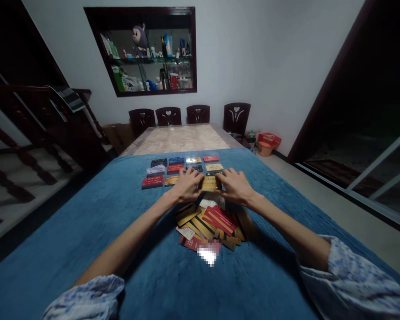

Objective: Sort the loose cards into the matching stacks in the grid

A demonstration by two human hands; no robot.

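At mid-frame: gold card (pixel 210 183) held crosswise between left hand (pixel 187 184) and right hand (pixel 236 185)

In the centre of the frame, the left hand's fingers bear on the card's left end and the right hand's fingers on its right end. Both sets are closed on it from opposite sides. Its long axis runs across the frame, from hand to hand; neither hand is clearly nearer. Whether it is one card or several cannot be determined.

Surroundings, left to right, on the blue cloth (pixel 96 231) over the counter (pixel 180 138): a front red stack (pixel 152 182), with a pale stack (pixel 155 170) and a black stack (pixel 159 162) beyond; a gold stack (pixel 171 181) just beside the left hand, with a middle red stack (pixel 175 168) and a blue stack (pixel 176 160) beyond.

Farther right, a pale gold stack (pixel 194 160) lies past the left hand, and a cream stack (pixel 214 167) lies just above the card in frame, a rear red stack (pixel 211 158) behind it.

Obstructions: stacks crowd the far side; a loose pile (pixel 206 222) occupies the near side, below the card in frame. Nothing visible separates fingers from card.
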